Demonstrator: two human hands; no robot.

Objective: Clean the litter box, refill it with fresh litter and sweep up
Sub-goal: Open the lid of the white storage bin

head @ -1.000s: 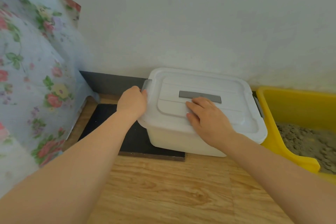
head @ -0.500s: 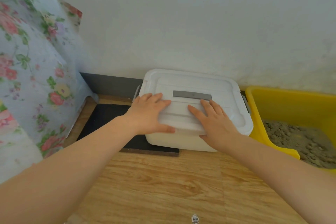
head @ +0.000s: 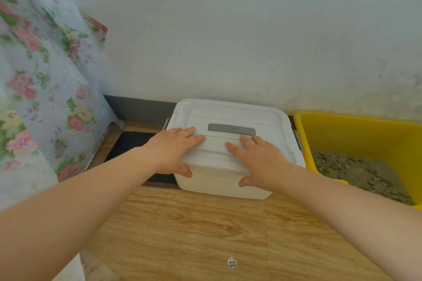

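A white plastic storage box [head: 230, 185] with a closed lid and a grey strip [head: 231, 130] on top stands on the floor against the wall. My left hand [head: 175, 150] lies on the lid's front left, fingers on top and thumb hooked over the front edge. My right hand [head: 260, 159] rests on the lid's front right the same way, fingers spread, thumb down the front. To the right stands the yellow litter box [head: 342, 130], holding grey-brown litter [head: 356, 171].
A black mat [head: 132, 143] lies under and left of the white box. A flowered cloth [head: 41, 89] drapes over something on the left. The floor is light wood [head: 194, 230] with a small sticker [head: 231, 262] near me. A white wall runs behind.
My left hand left the box's left latch and came to rest flat on the lid. Both hands slid toward the lid's front edge, thumbs now over it.
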